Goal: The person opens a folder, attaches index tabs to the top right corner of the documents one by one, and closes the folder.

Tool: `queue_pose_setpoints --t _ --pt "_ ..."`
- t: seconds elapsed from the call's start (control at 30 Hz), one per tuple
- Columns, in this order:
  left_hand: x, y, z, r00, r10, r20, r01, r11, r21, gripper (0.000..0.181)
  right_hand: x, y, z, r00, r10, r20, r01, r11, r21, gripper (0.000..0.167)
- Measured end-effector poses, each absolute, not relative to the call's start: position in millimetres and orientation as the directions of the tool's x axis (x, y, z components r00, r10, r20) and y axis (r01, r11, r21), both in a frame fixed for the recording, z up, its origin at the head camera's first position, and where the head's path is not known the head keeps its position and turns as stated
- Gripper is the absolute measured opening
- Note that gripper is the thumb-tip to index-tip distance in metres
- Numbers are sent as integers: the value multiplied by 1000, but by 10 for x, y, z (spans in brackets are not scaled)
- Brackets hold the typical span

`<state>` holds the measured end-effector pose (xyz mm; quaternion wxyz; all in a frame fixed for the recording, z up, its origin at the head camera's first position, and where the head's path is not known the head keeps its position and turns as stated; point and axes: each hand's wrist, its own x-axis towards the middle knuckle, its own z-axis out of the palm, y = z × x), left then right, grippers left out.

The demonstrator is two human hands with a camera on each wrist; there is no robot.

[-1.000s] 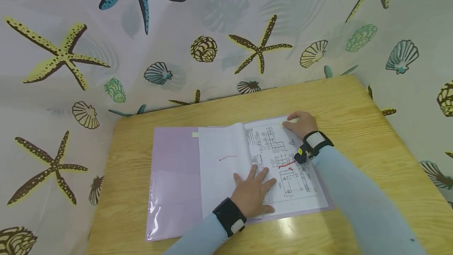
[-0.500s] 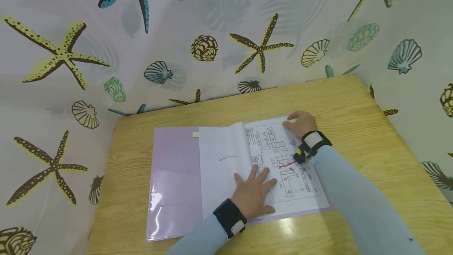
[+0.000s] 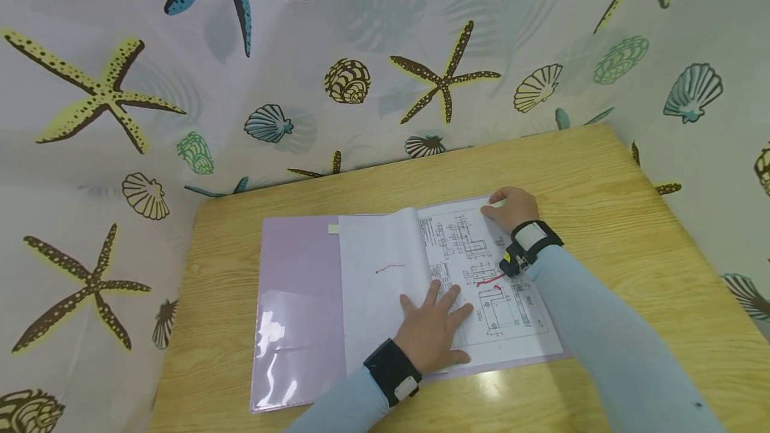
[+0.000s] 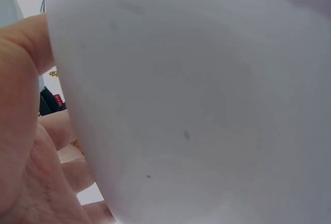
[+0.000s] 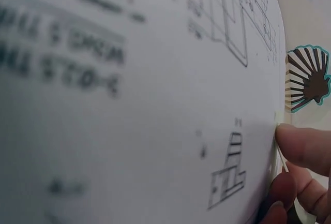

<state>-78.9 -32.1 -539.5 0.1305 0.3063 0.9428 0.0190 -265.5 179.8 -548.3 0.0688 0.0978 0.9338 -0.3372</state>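
A lilac folder (image 3: 295, 266) lies spread on the table, holding white sheets. My left hand (image 3: 427, 336) rests on the inner, lower part of the drawing page (image 3: 445, 239), its fingers spread. In the left wrist view a blurred white sheet (image 4: 181, 79) covers most of the picture beside that hand's fingers. At the page's upper edge, my right hand (image 3: 514, 211) pinches a small pale yellow sticky tab (image 5: 280, 118) between thumb and fingers; the fingers mostly hide it. The page carries printed technical drawings and red marks.
The turned-over left page (image 3: 375, 313) bears a thin red line, and another pale sticky tab (image 3: 333, 229) juts from its outer edge. Underneath is a wood-grain table (image 3: 577, 166). A curtain (image 3: 210, 105) patterned with starfish and shells hangs behind and at both sides.
The view has shifted very slightly. Both hands stay in place; the right hand's fingers now cover more of the tab they pinch.
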Motion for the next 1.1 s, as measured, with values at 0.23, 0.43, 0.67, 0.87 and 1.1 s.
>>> queue_pose_setpoints --t 0.23,0.43,0.67,0.87,1.1 --pt "-781 -311 -5357 -778 577 -247 568 815 114 84 -2644 1785 -5475 -974 133 -183 219 759 -613 29" --pt "-777 -313 -5350 -778 575 -253 565 817 118 83 -2633 1792 -5486 -974 132 -183 219 753 -621 28" --pt "-781 -310 -5357 -777 578 -250 570 814 112 84 -2628 1799 -5470 -968 140 -208 243 729 -640 29" --pt "-781 -310 -5364 -779 574 -252 566 817 112 84 -2616 1812 -5456 -964 143 -224 260 688 -677 31" --pt "-776 -312 -5359 -778 578 -245 568 815 117 84 -2608 1807 -5450 -962 153 -224 267 686 -677 30"
